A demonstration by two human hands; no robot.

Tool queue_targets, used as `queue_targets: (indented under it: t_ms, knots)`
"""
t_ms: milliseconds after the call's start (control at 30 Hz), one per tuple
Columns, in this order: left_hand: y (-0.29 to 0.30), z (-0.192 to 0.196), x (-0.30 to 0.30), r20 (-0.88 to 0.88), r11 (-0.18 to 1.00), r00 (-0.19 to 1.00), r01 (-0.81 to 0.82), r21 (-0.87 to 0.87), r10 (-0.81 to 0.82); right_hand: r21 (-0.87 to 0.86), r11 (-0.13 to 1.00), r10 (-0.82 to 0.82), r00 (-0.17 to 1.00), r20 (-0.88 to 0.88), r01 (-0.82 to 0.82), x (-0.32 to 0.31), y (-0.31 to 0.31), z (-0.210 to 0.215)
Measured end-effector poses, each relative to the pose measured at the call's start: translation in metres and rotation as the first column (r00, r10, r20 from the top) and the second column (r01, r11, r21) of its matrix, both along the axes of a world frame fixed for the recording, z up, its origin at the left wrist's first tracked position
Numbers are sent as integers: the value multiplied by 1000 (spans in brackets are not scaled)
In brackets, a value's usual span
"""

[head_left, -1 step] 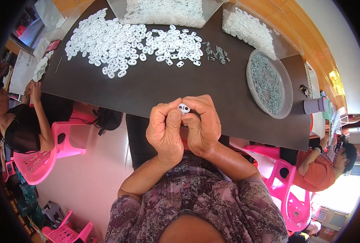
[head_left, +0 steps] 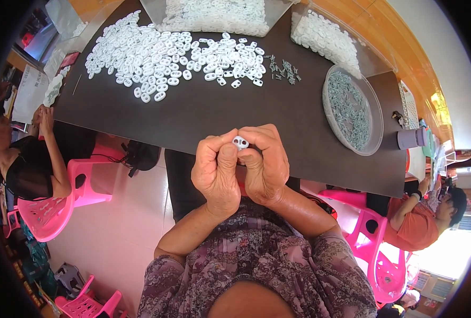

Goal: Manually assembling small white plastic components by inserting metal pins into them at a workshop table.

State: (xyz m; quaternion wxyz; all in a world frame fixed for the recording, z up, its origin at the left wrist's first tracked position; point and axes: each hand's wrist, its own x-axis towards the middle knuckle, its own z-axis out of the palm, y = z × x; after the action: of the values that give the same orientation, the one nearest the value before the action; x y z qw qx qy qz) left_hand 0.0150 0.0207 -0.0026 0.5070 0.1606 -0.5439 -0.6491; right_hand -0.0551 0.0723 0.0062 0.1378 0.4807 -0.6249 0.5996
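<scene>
Close to the table's near edge, my left hand and my right hand meet fingertip to fingertip. Both are closed in a pinch on one small white oval plastic piece with two holes, which looks like a cord stopper. Its holes face up, and the fingers cover its sides. Beyond the hands lies a small group of similar white pieces, with a larger heap of them to its left. Several tiny grey metal parts are scattered right of the group; their exact kind is too small to tell.
A round clear tub of grey metal parts stands at the right of the dark table. Two clear bins hold white pieces along the far edge. A lilac cup is far right. Other people sit left and right on pink chairs.
</scene>
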Motion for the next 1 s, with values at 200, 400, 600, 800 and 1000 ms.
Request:
queue_targets:
  t_ms: [200,400,600,800,1000]
  knots:
    - [-2,-3,0,21,991,997,-66,-113,69,16,1000,25,995,-94,-24,-1,2,-3]
    - [-1,-4,1,35,995,998,-55,-83,58,32,999,34,995,-89,-31,1,3,-4]
    - [-2,-5,-4,51,995,995,-86,-51,89,19,1000,9,996,-93,-8,-1,-1,0]
    - [-11,6,0,110,992,986,121,44,-125,123,992,-11,999,-39,16,-14,9,11]
    - [-65,5,-20,415,916,910,159,-368,9,304,941,-196,972,130,149,-70,27,45]
